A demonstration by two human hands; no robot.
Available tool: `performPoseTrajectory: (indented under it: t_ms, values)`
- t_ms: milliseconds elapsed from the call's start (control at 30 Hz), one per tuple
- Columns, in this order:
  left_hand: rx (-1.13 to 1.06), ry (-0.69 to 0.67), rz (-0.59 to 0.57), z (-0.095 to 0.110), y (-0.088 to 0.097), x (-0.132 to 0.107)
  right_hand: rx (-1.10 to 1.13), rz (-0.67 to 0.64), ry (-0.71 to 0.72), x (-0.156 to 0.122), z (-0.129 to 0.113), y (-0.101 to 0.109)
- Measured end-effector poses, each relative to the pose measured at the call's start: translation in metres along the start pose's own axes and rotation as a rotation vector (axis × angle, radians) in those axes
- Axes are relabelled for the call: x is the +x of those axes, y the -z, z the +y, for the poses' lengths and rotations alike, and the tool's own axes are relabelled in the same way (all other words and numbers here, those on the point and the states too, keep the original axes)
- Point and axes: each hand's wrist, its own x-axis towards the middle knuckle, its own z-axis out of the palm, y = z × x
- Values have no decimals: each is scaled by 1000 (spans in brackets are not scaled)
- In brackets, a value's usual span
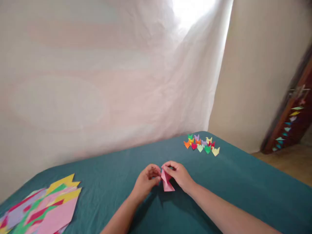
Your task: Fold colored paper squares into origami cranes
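Observation:
A small pink folded paper (167,186) is held up just above the green-covered table, in the lower middle of the head view. My right hand (177,174) pinches its upper end between thumb and fingers. On the other side, my left hand (147,178) has its fingers curled and its thumb and fingertips at the paper's left edge. The lower part of the paper flares out toward me in creased flaps. Its fine folds are too small to make out.
Loose coloured paper sheets (62,211) lie in an overlapping pile at the left on the dark green tablecloth (109,185). Several small folded paper figures (200,148) stand grouped at the far right. A pale curtain (117,81) hangs behind the table.

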Motion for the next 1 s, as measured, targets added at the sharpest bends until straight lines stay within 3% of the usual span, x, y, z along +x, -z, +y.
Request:
performPoseTrajectory:
  t_ms: [200,567,733,867,1000]
  values:
    - [329,-60,77,12,-5,-2,136,-70,-120,1,11,-2]
    - [643,-208,10,20,-13,-7,113,-81,-140,-1,11,-5]
    - [808,-232,83,16,-7,-6,-133,60,43,-2,-3,-1]
    - [921,-256,121,13,-2,-7,-363,-9,187,-6,-10,-3]
    - [899,-266,167,7,-2,-8,-459,20,198,-9,-6,-10]
